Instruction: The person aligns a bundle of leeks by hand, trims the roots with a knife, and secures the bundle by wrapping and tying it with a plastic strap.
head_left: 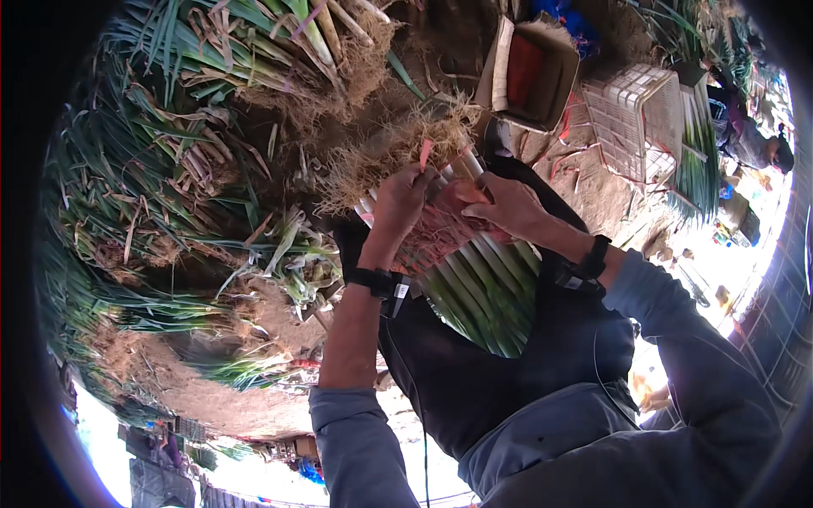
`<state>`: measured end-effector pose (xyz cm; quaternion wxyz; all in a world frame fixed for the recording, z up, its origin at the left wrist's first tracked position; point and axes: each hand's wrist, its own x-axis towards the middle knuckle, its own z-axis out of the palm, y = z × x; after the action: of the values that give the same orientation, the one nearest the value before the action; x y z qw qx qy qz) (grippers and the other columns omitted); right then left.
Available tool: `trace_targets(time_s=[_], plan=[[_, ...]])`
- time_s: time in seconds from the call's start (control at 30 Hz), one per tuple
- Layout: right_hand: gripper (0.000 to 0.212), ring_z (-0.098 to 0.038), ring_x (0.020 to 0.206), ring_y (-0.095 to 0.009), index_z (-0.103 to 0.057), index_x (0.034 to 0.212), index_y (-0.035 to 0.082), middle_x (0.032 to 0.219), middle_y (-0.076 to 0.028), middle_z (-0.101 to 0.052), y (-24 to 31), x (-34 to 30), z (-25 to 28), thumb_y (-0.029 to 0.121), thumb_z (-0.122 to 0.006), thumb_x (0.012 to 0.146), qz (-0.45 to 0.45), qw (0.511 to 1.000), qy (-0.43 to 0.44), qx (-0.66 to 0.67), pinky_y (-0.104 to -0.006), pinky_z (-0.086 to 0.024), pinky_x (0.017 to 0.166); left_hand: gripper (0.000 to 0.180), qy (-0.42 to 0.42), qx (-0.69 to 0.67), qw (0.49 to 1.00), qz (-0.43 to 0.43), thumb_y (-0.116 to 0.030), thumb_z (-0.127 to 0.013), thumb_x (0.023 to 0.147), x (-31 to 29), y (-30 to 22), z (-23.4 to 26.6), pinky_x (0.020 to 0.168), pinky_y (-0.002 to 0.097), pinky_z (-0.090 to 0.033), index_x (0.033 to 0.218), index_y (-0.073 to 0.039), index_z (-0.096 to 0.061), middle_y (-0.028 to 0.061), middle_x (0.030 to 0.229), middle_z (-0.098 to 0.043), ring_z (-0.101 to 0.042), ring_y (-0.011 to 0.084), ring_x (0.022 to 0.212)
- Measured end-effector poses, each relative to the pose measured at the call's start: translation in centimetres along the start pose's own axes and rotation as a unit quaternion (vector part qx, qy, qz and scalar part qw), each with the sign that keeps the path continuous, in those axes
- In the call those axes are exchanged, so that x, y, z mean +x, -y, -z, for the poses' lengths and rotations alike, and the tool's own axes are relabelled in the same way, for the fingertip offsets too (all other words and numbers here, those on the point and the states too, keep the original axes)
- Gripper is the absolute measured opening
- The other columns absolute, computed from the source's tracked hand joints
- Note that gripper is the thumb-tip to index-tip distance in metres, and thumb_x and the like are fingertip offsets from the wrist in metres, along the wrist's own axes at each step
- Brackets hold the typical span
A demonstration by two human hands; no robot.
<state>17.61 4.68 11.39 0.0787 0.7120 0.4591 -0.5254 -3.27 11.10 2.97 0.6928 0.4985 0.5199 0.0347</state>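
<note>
Across my lap lies a bundle of long green onions [487,292], their white stalks and green leaves toward me and their tangled roots [360,173] at the far end. A red printed wrapper [436,224] covers the middle of the stalks. My left hand [400,203] is closed in a pinch at the left of the wrapper, with a pinkish-red strip [425,154] sticking up from its fingertips. On the other side, my right hand [512,207] grips the wrapper's right edge between thumb and fingers. The underside of the bundle is hidden.
Heaps of green onions [169,161] cover the ground on the left, and more with dirty roots [330,85] lie ahead. An open cardboard box [550,102] and a white plastic crate [631,118] stand far right. Beside the crate is a green onion bundle [696,152].
</note>
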Motion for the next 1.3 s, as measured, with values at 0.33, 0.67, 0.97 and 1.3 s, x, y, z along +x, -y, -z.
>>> trace_targets(time_s=[0.33, 0.67, 0.97, 1.3], plan=[[0.057, -0.065, 0.094, -0.033, -0.066, 0.108, 0.001, 0.098, -0.018, -0.065, 0.6, -0.2, -1.5, 0.043, -0.085, 0.075, 0.036, 0.998, -0.06, -0.001, -0.0431, -0.05, 0.085, 0.026, 0.046, 0.058, 0.997, -0.01, -0.028, -0.063, 0.099, 1.5, -0.7, 0.1, 0.073, 0.0417, -0.051, 0.101, -0.005, -0.074, 0.0197, 0.085, -0.07, -0.068, 0.0346, 0.079], [0.048, -0.07, 0.099, -0.032, -0.064, 0.103, -0.001, 0.098, -0.017, -0.071, -5.2, 2.1, 2.3, 0.034, -0.086, 0.078, 0.05, 0.975, -0.046, 0.21, -0.0412, -0.052, 0.085, 0.03, 0.006, 0.215, 0.977, 0.008, -0.032, -0.06, 0.099, 1.4, -2.9, -1.2, 0.075, 0.0515, -0.05, 0.101, -0.005, -0.072, 0.0249, 0.088, -0.069, -0.067, 0.0443, 0.087], [0.045, -0.069, 0.1, -0.039, -0.065, 0.098, 0.002, 0.1, -0.021, -0.07, -4.5, 5.5, 2.2, 0.037, -0.083, 0.077, 0.067, 0.988, 0.022, 0.136, -0.046, -0.052, 0.085, 0.028, -0.044, 0.36, 0.93, 0.056, -0.027, -0.06, 0.096, 1.9, -4.2, -0.8, 0.077, 0.0543, -0.049, 0.094, 0.0, -0.068, 0.0254, 0.091, -0.068, -0.065, 0.0472, 0.09], [0.036, -0.067, 0.11, -0.034, -0.07, 0.106, 0.008, 0.113, -0.014, -0.072, -4.8, 3.4, 1.4, 0.029, -0.082, 0.081, 0.047, 0.975, 0.015, 0.214, -0.0452, -0.05, 0.089, 0.035, 0.042, 0.383, 0.905, 0.179, -0.032, -0.066, 0.096, 1.0, -10.6, -1.1, 0.074, 0.0527, -0.048, 0.095, 0.003, -0.068, 0.0261, 0.088, -0.067, -0.065, 0.0457, 0.086]])
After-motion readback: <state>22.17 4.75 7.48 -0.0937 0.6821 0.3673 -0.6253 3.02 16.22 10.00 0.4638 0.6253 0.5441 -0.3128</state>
